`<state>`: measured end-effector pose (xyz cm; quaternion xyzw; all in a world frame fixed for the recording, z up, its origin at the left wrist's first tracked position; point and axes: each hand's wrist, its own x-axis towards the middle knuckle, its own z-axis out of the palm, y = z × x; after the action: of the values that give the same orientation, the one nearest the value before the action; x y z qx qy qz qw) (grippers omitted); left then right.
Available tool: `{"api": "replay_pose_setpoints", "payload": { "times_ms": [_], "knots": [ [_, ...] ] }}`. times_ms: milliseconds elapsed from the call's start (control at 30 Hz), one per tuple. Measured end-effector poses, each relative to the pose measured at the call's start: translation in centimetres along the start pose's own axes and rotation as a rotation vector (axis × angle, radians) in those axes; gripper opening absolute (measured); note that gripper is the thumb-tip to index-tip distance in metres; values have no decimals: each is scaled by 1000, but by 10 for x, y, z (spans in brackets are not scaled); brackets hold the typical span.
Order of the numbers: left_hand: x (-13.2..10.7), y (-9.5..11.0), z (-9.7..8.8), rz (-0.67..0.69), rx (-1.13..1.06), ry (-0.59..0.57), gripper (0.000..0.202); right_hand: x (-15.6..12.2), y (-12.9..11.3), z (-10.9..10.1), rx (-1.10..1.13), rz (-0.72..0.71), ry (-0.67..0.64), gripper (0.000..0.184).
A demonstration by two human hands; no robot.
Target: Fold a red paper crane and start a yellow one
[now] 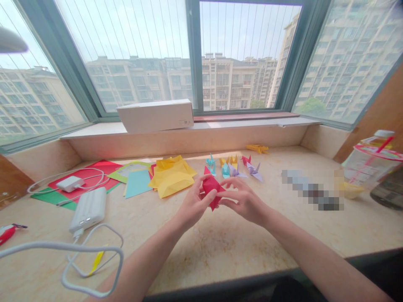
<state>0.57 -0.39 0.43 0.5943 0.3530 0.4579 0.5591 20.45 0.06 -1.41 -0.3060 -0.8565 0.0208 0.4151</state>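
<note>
At the far left of the tabletop (195, 247) lie a white power bank (88, 209) and its looping cable (91, 260), with coloured paper sheets (135, 180) behind. Our left hand (192, 205) pinches the red folded paper (212, 188) from its left side, our right hand (244, 199) from its right, both closed on it, held just above the surface between them. Finished paper cranes (234, 167) stand beyond, near the window sill

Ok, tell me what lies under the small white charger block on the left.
The small white charger block rests on a red paper sheet, which overlaps a green paper sheet. Anything beneath those sheets is covered.
</note>
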Motion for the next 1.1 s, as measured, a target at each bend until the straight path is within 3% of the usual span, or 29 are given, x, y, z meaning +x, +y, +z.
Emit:
{"api": "replay_pose_setpoints", "payload": {
  "times_ms": [267, 500, 733, 933, 1100],
  "knots": [
    [-1, 1, 0, 31, 44, -29, 48, 1, 0, -2, -43, -38, -63, 13],
    [-1, -2, 1, -19, -32, -65, 67, 2, -4, -3, -75, -49, -128, 11],
    [0, -5, 1, 4, 59, -13, 37, 1, -5, -2, -94, -99, -141, 13],
    [2, -11, -2, 14, 111, 72, 38, -1, -5, -1, -160, -132, -131, 13],
    [1, -9, 1, -17, 68, 21, 40, 1, -7, -2, -259, -201, -132, 16]
  ]
}}
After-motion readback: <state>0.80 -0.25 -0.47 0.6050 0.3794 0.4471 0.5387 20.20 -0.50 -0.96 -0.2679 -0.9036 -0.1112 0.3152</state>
